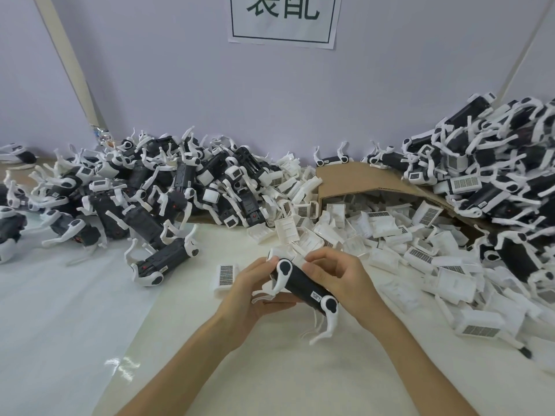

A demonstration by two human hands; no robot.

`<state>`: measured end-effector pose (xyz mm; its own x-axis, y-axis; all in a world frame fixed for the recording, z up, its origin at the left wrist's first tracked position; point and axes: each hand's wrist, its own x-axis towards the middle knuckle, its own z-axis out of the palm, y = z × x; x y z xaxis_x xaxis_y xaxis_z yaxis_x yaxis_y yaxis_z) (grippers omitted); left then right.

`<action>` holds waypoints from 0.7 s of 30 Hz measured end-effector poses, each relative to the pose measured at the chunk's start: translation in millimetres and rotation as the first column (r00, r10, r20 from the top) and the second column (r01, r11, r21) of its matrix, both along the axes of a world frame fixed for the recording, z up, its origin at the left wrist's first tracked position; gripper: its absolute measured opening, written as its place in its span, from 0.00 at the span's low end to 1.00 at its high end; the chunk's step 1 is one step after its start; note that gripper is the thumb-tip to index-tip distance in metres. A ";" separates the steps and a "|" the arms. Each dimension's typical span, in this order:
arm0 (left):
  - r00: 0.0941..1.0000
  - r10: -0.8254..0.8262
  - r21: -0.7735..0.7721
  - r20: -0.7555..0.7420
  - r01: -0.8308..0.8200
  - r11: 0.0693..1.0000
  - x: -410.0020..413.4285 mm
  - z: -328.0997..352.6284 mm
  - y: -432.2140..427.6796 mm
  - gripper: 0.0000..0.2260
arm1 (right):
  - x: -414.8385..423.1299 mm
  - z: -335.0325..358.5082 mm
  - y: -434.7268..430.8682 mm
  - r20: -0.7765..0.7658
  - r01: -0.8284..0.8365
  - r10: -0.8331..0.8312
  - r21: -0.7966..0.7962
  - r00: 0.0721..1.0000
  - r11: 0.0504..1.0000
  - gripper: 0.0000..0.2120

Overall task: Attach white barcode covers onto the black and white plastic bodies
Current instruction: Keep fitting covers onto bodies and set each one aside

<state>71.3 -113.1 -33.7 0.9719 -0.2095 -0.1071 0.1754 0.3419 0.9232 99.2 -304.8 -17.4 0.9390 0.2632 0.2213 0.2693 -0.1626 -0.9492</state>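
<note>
A black and white plastic body (303, 285) with white legs is held above the table between both hands. My left hand (255, 291) grips its left end from below, fingers curled round the white leg. My right hand (336, 276) holds the body's top and far side, fingers curled over it. Whether a cover sits under those fingers is hidden. A loose white barcode cover (225, 276) lies on the table just left of my left hand. Several more white covers (390, 235) spill in a heap to the right.
A pile of black and white bodies (144, 193) fills the back left, one lying apart (165, 262) near the hands. Another tall pile (504, 175) rises at the right. A tipped cardboard box (354, 178) stands at the back. A paper sign (285, 19) hangs on the wall.
</note>
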 end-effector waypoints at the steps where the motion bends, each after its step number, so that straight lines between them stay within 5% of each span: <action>1: 1.000 -0.002 -0.001 0.004 0.002 1.000 0.1 -0.4 -0.2 0.28 | -0.4 0.7 -0.9 0.010 -0.005 0.005 -0.013 1.000 1.000 0.12; 7: 0.998 0.031 0.007 0.047 -0.032 0.999 1.2 1.5 -0.7 0.25 | -1.7 3.4 -3.4 0.045 -0.038 0.042 -0.074 0.998 0.997 0.12; 12: 0.994 0.092 -0.045 0.056 -0.090 0.995 1.4 0.7 -1.4 0.25 | -2.2 -0.8 -4.4 0.079 -0.106 0.122 -0.183 0.989 0.977 0.23; 15: 0.994 0.105 -0.094 0.044 -0.100 0.991 1.7 0.7 -0.3 0.25 | -3.8 -6.8 1.3 0.182 -0.038 0.092 -0.278 0.979 0.960 0.28; 21: 0.993 0.036 -0.035 0.112 -0.032 0.999 1.5 0.4 -1.7 0.15 | -1.3 -16.1 5.6 0.359 0.113 0.002 -0.299 0.933 0.948 0.23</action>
